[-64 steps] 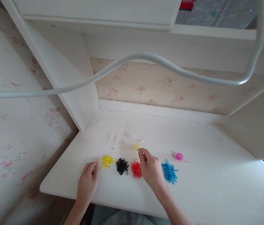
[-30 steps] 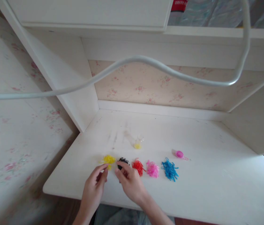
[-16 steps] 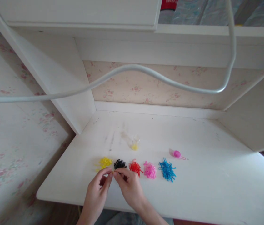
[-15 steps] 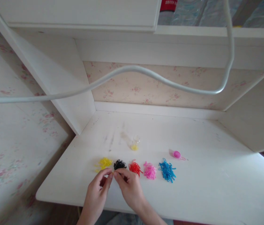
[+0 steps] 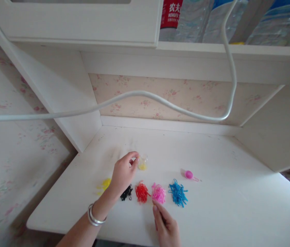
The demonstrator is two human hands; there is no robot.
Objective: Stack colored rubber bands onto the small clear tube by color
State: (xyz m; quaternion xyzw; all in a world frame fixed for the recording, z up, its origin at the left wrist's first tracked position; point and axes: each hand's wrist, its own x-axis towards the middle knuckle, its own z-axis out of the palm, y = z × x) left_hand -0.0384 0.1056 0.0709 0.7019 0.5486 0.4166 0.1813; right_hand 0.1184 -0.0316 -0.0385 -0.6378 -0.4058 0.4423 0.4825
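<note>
My left hand, a silver bracelet on its wrist, reaches across to a small clear jar. Its thumb and forefinger are pinched together beside the jar's rim; what they hold, if anything, is too small to make out. Some yellow pieces lie at the jar's bottom. My right hand is closed in a pinch just in front of a heap of pink rubber bands, its contents unclear. Heaps of red bands, black bands and yellow bands lie to the left, the last two partly behind my left arm.
Blue bands lie to the right of the pink ones. Behind them is a round pink lid-like piece with a loop. A white cable hangs across the view, in front of the shelf with bottles.
My hands have parted. The left has moved forward to the jar, and the right has drawn back to the right, near the pink bands. The view has shifted slightly.
</note>
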